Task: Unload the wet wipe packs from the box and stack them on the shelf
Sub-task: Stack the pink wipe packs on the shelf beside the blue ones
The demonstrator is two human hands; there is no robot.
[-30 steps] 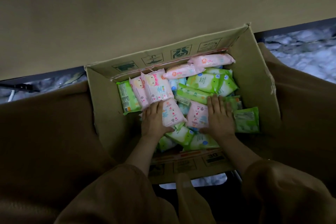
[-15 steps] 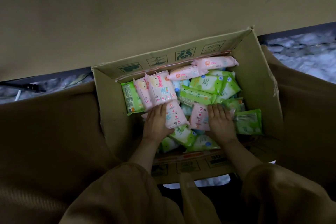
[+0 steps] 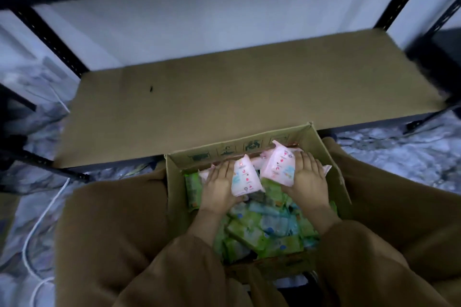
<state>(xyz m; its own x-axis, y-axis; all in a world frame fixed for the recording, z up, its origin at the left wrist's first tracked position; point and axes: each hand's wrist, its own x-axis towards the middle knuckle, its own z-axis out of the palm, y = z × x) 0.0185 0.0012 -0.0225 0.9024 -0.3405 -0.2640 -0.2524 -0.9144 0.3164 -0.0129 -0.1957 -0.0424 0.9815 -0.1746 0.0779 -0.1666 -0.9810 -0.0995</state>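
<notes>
Left grip [image 3: 219, 189] curls its fingers round the left pink pack [image 3: 245, 177] and right grip [image 3: 309, 179] round the right pink pack [image 3: 279, 166], both raised just above the green packs [image 3: 262, 227] lying loose in the box [image 3: 174, 182], near its far wall. The shelf [image 3: 224, 97] lies just beyond that wall. The film looks slick and soft, so I judge a pack could slide from the fingers on the way across or catch the box's rim, and a careless first placing could start a leaning stack.
</notes>
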